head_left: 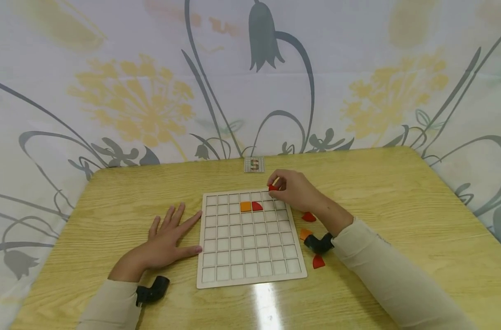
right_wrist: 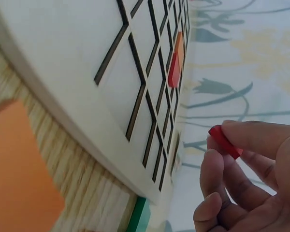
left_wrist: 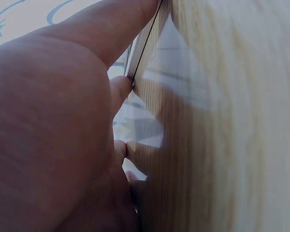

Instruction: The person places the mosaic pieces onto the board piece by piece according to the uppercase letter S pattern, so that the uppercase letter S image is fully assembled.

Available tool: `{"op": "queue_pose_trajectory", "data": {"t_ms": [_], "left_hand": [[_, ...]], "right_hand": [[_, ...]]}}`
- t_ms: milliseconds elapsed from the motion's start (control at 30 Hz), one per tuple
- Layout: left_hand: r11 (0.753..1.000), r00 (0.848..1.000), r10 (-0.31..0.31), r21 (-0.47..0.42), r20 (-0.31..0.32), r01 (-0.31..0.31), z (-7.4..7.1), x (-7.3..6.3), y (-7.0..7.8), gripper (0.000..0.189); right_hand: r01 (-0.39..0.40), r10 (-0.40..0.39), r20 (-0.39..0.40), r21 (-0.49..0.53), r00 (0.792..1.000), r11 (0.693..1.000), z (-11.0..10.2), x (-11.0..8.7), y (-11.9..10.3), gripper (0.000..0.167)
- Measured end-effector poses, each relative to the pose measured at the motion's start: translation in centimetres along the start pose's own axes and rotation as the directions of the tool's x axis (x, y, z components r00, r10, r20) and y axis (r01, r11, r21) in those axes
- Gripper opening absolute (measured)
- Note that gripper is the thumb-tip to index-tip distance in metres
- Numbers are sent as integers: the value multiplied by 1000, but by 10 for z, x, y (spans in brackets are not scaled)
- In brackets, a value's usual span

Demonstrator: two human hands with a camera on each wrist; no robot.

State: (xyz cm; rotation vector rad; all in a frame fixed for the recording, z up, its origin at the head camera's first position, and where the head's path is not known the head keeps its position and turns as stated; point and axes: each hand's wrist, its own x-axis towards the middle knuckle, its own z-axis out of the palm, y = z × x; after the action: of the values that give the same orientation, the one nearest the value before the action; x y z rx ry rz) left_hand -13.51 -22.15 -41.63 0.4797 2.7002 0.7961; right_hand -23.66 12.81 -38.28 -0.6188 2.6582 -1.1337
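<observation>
A pale board [head_left: 252,280] with a grid of square cells lies on the table. One orange square tile [head_left: 245,206] and one red quarter-round tile [head_left: 257,206] sit side by side in its upper part. Above the board's far right corner, my right hand [head_left: 293,190] pinches a small red tile [right_wrist: 225,141] between thumb and fingertips; it appears edge-on in the right wrist view. My left hand [head_left: 164,245] rests on the table with fingers spread, thumb and index finger touching the board's left edge.
Beyond the board lies a small card [head_left: 254,164] with a coloured pattern on a grid. Right of the board are loose red tiles [head_left: 318,261] and an orange tile [head_left: 305,233]. The right wrist view shows a green tile [right_wrist: 139,214] beside the board. A patterned cloth [head_left: 217,91] hangs behind.
</observation>
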Motion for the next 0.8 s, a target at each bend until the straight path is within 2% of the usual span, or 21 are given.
{"op": "queue_pose_trajectory", "data": {"t_ms": [467, 800], "left_hand": [[1000, 1000, -2, -15, 8, 2, -2, -2, 3, 86], [1000, 1000, -2, -14, 9, 2, 0, -1, 2, 86]], "right_hand": [[-2, -9, 68, 158, 998, 987, 26, 15, -22, 9], [42, -55, 90, 140, 994, 989, 44, 22, -34, 5]]}}
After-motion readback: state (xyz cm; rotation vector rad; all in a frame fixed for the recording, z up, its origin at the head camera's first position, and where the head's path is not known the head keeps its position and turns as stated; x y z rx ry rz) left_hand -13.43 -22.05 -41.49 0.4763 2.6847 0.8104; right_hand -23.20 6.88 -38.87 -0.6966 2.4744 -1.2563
